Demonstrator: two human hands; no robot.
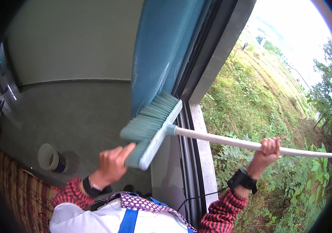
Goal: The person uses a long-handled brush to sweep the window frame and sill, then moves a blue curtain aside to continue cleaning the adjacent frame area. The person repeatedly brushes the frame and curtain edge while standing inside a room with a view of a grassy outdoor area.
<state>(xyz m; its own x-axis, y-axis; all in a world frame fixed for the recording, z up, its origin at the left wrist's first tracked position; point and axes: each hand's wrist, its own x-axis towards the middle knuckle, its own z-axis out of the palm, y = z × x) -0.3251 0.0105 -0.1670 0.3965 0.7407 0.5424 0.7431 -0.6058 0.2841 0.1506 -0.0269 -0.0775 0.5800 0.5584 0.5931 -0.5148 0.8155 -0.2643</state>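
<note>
My right hand (265, 150) is closed around the pale handle of a push broom (221, 139), out past the window sill. The handle slants across the window opening, its tip pointing outdoors. At its inner end, the broom head (163, 135) is tilted, with its blue-green bristles (148, 116) facing into the room. The bristles are blurred and spread apart near the lower end. There my left hand (112, 163) touches them with curled fingers; its thumb is hidden, and whether it grips a tuft is unclear.
A blue curtain (160, 58) hangs beside the dark window frame (187, 151), close to the bristles. On the grey floor (67, 116) stands a white bucket (49, 158) near a patterned woven mat (23, 186). A black cable (195, 198) crosses the sill. Green plants (241, 163) grow outside.
</note>
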